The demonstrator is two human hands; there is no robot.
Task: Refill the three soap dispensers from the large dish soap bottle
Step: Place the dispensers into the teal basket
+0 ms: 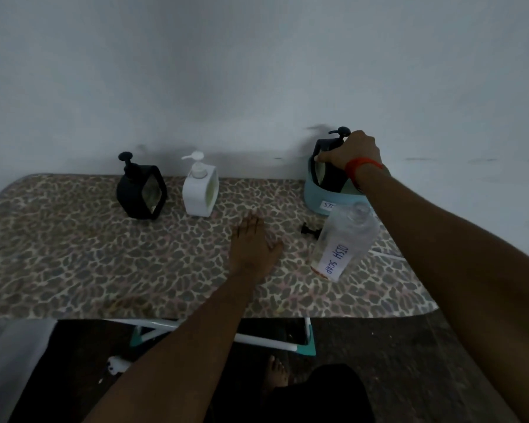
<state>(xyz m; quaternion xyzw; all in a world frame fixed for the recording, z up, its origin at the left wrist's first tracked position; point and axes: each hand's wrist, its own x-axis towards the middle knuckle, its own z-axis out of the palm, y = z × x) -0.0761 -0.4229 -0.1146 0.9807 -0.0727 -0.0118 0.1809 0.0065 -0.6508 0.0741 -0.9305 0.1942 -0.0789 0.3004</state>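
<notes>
Gripping the black dispenser in the blue tub, the right hand should lift it straight up; the left hand rests flat, fingers open, on the desk beside the soap bottle.

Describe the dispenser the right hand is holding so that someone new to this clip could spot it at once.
Look to the far right end of the leopard-print table, where a pale blue tub stands by the wall. The black pump dispenser stands inside it, gripped by the right hand. The other black dispenser and the white dispenser stand directly on the table.
</notes>
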